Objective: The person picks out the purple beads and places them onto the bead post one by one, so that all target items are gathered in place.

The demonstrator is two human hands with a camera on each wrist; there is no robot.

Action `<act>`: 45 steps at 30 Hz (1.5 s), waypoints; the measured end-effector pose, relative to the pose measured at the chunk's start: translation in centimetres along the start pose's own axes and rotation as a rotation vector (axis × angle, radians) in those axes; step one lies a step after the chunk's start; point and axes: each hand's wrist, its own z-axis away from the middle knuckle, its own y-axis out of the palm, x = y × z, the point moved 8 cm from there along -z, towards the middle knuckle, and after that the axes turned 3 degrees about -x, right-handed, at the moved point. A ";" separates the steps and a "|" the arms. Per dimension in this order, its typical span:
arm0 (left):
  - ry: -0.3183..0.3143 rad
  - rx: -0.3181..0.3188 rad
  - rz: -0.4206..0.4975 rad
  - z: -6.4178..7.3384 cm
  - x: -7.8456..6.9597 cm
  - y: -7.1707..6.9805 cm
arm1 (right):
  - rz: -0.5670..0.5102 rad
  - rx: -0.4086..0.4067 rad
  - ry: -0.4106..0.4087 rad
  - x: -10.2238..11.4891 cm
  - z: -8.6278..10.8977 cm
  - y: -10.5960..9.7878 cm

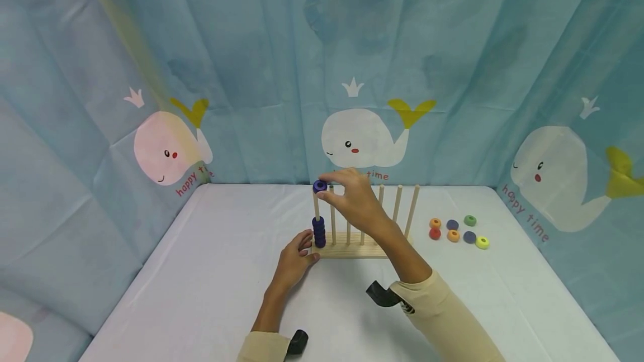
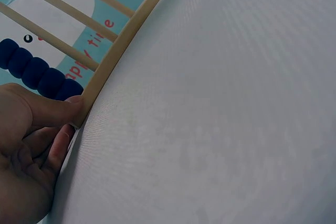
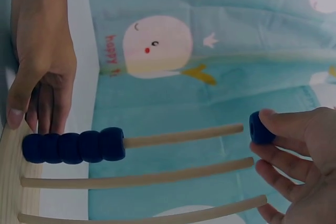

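Observation:
A wooden rack (image 1: 352,251) with several upright pegs stands on the table. On its leftmost peg (image 3: 184,136) sits a stack of dark blue beads (image 1: 319,232), reaching about halfway up. My right hand (image 1: 358,200) pinches one more dark blue bead (image 3: 262,128) between thumb and fingers, just off the tip of that peg, its hole facing the tip in the right wrist view. My left hand (image 1: 293,261) grips the left end of the rack's base (image 2: 113,59), thumb on the near edge, fingers behind. The other pegs that show carry no beads.
To the right of the rack lie loose beads: orange (image 1: 453,236), red (image 1: 435,233), blue (image 1: 469,237), green (image 1: 470,220) and yellow (image 1: 482,242). A blue curtain (image 1: 271,71) with whale prints hangs behind the white table (image 1: 226,272).

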 end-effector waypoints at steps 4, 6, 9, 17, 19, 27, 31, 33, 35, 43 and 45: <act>-0.003 0.005 0.006 0.0 0.0 0.1 | 0.025 -0.002 -0.006 -0.1 -0.1 0.3; -0.003 0.006 0.008 -0.1 0.0 0.1 | 0.030 -0.004 -0.008 -0.1 -0.2 0.4; 0.005 0.006 0.006 -0.1 0.0 0.1 | 0.037 -0.002 -0.007 0.0 -0.3 0.7; -0.007 0.006 0.002 -0.1 0.3 0.1 | 0.090 -0.003 0.013 -0.3 -0.5 1.2; -0.012 0.008 0.005 -0.1 0.3 0.2 | 0.096 -0.001 0.017 -0.3 -0.6 1.3; -0.025 0.012 -0.003 -0.1 0.3 0.2 | 0.122 0.004 0.014 -0.4 -0.8 1.7; -0.024 0.012 -0.001 -0.1 0.3 0.1 | 0.114 -0.001 0.009 -0.3 -0.7 1.8; -0.022 0.010 0.000 -0.1 0.3 0.1 | 0.115 -0.002 0.004 -0.3 -0.7 1.7; -0.010 0.010 0.003 -0.1 0.2 0.1 | 0.115 -0.008 0.001 -0.3 -0.6 1.6; 0.005 0.013 0.010 -0.2 0.1 0.1 | 0.068 -0.047 -0.019 -0.5 -0.3 0.7; 0.000 0.012 0.009 -0.2 0.2 0.0 | 0.055 -0.055 -0.026 -0.5 -0.1 0.4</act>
